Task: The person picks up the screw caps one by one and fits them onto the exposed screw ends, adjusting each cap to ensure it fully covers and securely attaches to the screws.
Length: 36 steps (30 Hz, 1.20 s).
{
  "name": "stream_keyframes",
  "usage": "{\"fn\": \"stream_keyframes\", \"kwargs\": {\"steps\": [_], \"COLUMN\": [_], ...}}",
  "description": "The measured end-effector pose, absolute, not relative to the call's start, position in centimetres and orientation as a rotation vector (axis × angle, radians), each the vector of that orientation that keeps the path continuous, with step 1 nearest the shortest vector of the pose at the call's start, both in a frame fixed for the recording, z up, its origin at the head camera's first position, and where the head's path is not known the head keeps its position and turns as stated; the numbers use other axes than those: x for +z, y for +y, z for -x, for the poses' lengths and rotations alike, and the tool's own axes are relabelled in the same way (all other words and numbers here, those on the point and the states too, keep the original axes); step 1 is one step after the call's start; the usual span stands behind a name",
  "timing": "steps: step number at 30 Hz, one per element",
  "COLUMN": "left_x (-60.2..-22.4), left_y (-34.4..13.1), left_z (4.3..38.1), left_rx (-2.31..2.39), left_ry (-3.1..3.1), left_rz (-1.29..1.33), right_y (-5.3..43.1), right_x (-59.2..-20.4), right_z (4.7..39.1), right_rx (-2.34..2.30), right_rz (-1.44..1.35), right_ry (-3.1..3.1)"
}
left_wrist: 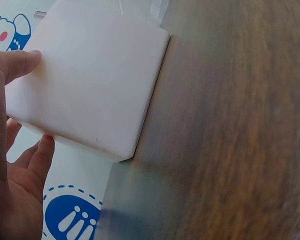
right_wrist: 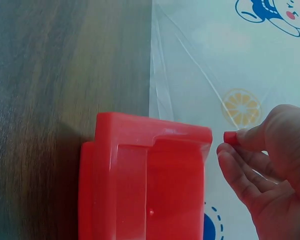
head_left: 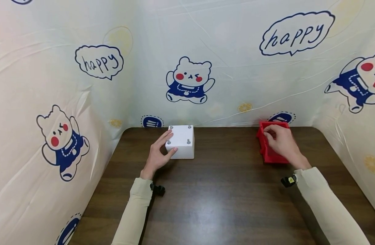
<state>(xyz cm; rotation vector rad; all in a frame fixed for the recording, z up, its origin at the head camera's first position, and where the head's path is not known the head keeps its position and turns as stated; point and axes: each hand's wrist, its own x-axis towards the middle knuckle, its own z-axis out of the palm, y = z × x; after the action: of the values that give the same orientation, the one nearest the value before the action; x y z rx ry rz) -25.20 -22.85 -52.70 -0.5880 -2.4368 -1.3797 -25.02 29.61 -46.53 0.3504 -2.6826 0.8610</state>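
A white box [head_left: 182, 136] with upright metal bolts at the corners of its top stands at the back of the table, left of the middle. My left hand [head_left: 157, 156] holds its left side, the thumb [left_wrist: 27, 65] on the front face and the fingers [left_wrist: 42, 157] on the side. Over an open red bin [head_left: 274, 158] at the back right, my right hand [head_left: 280, 140] pinches a small red piece [right_wrist: 230, 137] between thumb and fingertips. The piece is above the bin's rim; its exact kind cannot be told.
A brown wooden table [head_left: 218, 190] carries both the box and the bin. Behind it and along its sides hangs a pale printed sheet [head_left: 236, 81] with bears and lettering. The bin stands close to that sheet.
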Motion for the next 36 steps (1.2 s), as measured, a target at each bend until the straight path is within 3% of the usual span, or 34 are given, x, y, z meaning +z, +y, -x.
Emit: {"fn": "stream_keyframes", "kwargs": {"steps": [36], "left_x": [-52.6], "left_y": [-22.7], "left_z": [25.2], "left_rx": [-1.396], "left_ry": [-2.451], "left_rz": [0.572], "right_y": [26.1], "right_x": [-45.4], "right_z": [24.2], "right_rx": [0.915], "right_rz": [-0.475], "right_ry": [-2.570]}}
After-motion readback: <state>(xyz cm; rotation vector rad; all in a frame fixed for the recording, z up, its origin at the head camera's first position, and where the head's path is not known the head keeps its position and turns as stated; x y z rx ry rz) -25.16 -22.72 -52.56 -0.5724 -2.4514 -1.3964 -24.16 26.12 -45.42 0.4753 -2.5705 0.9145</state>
